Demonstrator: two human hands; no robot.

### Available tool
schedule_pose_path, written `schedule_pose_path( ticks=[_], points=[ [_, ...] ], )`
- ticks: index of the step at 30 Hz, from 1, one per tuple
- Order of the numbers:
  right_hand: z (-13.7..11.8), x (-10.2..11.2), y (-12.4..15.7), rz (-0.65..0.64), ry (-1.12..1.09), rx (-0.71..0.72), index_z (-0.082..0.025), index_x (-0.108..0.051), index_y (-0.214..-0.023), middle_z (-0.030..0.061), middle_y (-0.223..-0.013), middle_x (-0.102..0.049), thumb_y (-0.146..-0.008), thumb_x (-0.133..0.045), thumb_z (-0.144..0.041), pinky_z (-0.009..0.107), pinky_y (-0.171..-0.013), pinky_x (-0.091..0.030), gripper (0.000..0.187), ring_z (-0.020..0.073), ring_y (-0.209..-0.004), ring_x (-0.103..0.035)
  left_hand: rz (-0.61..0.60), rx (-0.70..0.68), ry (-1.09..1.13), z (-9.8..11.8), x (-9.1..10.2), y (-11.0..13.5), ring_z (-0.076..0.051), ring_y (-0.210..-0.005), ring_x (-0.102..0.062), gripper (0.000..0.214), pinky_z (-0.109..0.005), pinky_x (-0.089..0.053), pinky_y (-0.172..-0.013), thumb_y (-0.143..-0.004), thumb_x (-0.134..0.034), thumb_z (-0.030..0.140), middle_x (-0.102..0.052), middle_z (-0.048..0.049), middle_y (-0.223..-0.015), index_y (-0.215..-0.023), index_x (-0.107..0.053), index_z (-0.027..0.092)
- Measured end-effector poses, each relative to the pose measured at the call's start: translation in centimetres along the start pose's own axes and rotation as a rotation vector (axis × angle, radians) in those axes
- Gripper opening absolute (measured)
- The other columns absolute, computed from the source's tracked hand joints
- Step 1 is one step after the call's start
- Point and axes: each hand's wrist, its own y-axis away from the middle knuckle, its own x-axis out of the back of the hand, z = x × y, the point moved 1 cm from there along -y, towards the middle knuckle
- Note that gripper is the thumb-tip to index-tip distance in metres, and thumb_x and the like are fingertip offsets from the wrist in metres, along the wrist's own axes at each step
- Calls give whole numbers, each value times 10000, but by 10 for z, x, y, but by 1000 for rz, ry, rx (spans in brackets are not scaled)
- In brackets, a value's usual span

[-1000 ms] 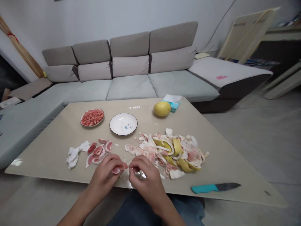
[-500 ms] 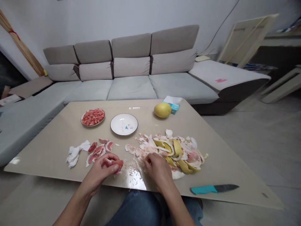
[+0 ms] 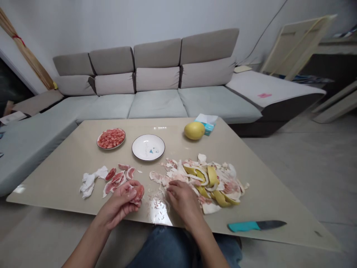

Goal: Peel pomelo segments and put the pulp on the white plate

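My left hand (image 3: 122, 203) is closed around a red pomelo segment (image 3: 138, 193), with its pinkish flesh showing between thumb and fingers. Beside the edge of the peel heap hovers my right hand (image 3: 184, 201), its fingers loosely bent and a little apart, with nothing visible in them. That heap of pomelo peel (image 3: 223, 195) has yellow rind, white pith and pink membrane scraps. Several pomelo wedges (image 3: 117, 178) lie just beyond my left hand. Small seeds and bits (image 3: 158, 208) are scattered on the table between both hands.
On the glossy table (image 3: 55, 178) stand a plate of red pomelo pulp (image 3: 111, 138) and a white plate (image 3: 147, 147). A whole pomelo (image 3: 194, 131) sits by a tissue box (image 3: 208, 124). Crumpled tissue (image 3: 89, 184) lies left; a teal-handled knife (image 3: 256, 225) lies near the front edge.
The left hand has turned the pomelo segment so that more of its flesh faces up. My right hand has shifted slightly left, off the peel heap, and its fingers have loosened.
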Motion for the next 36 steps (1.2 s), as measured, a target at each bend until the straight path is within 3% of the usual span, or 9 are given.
schedule_pose_path(
  ticks=[2,5,9,14,17,20,26,32,36],
  points=[
    [1,-2,-1,65,-40,8,-188,-723,-786,116,-1018,-685,-817,-567,-124,406,-851,-470,171,282,-971,-617,4,1,9,0,0,0,-93,-597,-627,373,-178,-525,-540,-759,-776,312,-616,-12,-802,-1051,-576,192],
    [-3,-2,0,136,-150,62,-201,-706,-1018,116,-1123,-660,-818,-509,-72,401,-879,-477,309,265,-1046,-601,30,-28,-57,0,-3,1,-117,-637,-635,358,-207,-529,-575,-747,-784,307,-616,-12,-791,-1014,-577,190],
    [-11,-1,3,70,-339,35,-204,-716,-808,62,-794,-708,-873,-552,-208,355,-764,-516,176,221,-793,-654,116,-174,-259,2,-8,2,-124,-681,-603,373,-228,-510,-627,-690,-820,289,-623,-10,-805,-980,-606,190],
    [-18,1,5,45,-466,86,-236,-714,-1033,86,-1051,-706,-876,-536,-187,427,-949,-463,242,240,-1041,-618,186,-338,-539,4,-14,4,-131,-738,-576,324,-217,-475,-658,-675,-815,254,-645,-20,-905,-950,-653,204],
    [-27,6,6,-7,-595,49,-250,-719,-1034,79,-1056,-699,-877,-605,-245,388,-896,-493,194,226,-998,-630,185,-380,-616,3,-18,7,-163,-801,-611,313,-248,-488,-722,-702,-785,229,-674,-31,-921,-981,-645,222],
    [-40,10,9,-74,-776,53,-271,-684,-1117,68,-1089,-669,-833,-689,-287,308,-747,-534,284,181,-852,-649,156,-395,-710,1,-23,11,-187,-824,-642,288,-285,-498,-768,-742,-745,216,-686,-38,-921,-1009,-639,230],
    [-50,9,14,-27,-852,102,-258,-753,-902,49,-894,-672,-840,-681,-216,269,-694,-523,105,184,-851,-634,107,-482,-920,1,-29,14,-200,-859,-646,77,-265,-482,-716,-789,-709,198,-695,-47,-906,-860,-685,217],
    [-52,12,14,-31,-918,46,-234,-753,-855,57,-853,-664,-839,-675,-231,238,-602,-516,80,180,-804,-632,92,-485,-772,-1,-28,12,-213,-881,-648,59,-286,-494,-734,-781,-731,223,-699,-56,-857,-799,-680,199],
    [-51,8,12,-87,-1139,-45,-210,-740,-810,50,-849,-634,-825,-695,-331,248,-570,-535,130,150,-674,-627,122,-502,-599,-3,-25,11,-227,-900,-654,133,-303,-508,-755,-722,-782,214,-696,-47,-817,-739,-651,197]
  ],
)
